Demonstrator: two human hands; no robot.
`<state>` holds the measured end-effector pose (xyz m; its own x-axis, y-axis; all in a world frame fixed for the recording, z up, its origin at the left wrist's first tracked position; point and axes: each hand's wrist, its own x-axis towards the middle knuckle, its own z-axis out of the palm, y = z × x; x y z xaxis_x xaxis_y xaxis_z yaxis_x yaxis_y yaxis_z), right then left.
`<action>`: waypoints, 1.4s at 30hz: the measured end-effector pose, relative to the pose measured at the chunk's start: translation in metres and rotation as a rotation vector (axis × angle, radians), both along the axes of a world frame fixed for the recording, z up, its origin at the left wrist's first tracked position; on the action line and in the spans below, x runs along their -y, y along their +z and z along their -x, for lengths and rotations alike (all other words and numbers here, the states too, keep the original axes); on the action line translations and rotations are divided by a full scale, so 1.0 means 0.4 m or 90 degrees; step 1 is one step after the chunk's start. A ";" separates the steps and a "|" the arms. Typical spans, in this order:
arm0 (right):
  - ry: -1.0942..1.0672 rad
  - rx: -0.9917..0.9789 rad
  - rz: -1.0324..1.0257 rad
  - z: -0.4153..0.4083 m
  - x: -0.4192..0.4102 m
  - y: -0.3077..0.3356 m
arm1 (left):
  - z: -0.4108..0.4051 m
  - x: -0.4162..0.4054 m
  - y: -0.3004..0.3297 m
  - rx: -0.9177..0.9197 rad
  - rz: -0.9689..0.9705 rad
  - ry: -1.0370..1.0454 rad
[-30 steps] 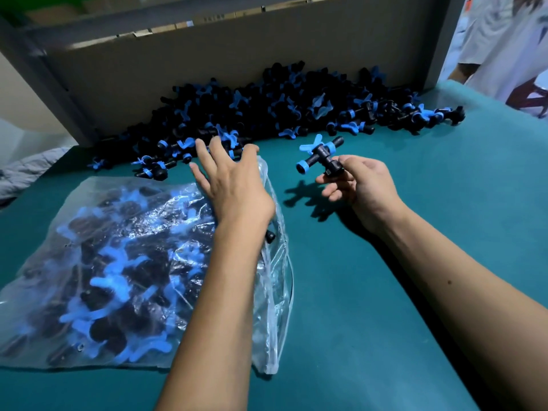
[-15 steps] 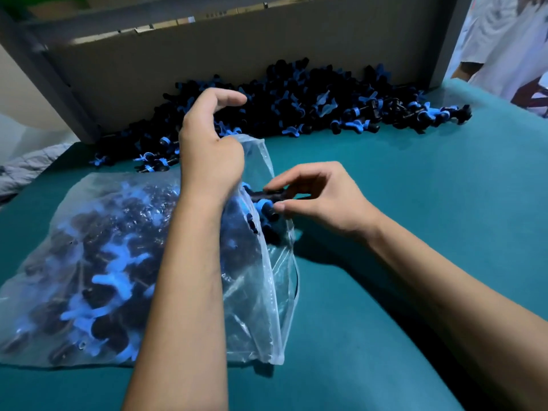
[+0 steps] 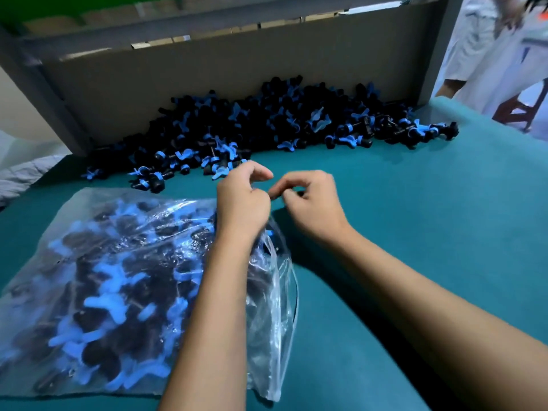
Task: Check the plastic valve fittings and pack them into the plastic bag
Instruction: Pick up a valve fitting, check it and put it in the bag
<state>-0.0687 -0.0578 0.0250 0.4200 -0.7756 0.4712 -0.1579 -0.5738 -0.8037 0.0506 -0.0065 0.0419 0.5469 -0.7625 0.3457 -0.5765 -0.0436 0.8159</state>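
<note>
**Both hands meeting above the bag's mouth**

The plastic bag [image 3: 112, 280], already stuffed with black-and-blue valve fittings, is lying toward the desk's [image 3: 415, 232] left front, its open mouth facing right. The left hand [image 3: 241, 200] is curling its fingers at the bag's upper right corner; whether it is gripping the film cannot be told. The right hand [image 3: 311, 200] is pinching something small and dark, blurred. A loose pile of fittings [image 3: 267, 126] is lying along the desk's far edge against a cardboard wall [image 3: 207, 69].

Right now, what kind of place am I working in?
Probably a factory packing bench: a heap of black-and-blue valve fittings against a cardboard wall, a clear plastic bag full of them, and a teal work surface.
</note>
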 end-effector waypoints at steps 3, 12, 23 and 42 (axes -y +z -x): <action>-0.168 -0.114 0.029 0.030 0.133 0.001 | 0.014 -0.001 -0.018 0.068 -0.057 0.021; -0.336 -0.599 0.028 0.143 0.452 -0.064 | 0.134 0.036 -0.043 0.059 0.010 -0.088; -0.297 -0.550 0.077 0.140 0.421 -0.008 | 0.117 0.030 -0.053 -0.046 0.011 -0.050; -0.250 -0.500 0.214 0.200 0.327 -0.020 | 0.104 0.030 -0.059 -0.046 0.017 -0.048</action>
<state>-0.1488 -0.1886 0.0172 0.4504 -0.8035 0.3892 -0.8158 -0.5475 -0.1862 0.0088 -0.0186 0.0183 0.5123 -0.7936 0.3283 -0.5171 0.0202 0.8557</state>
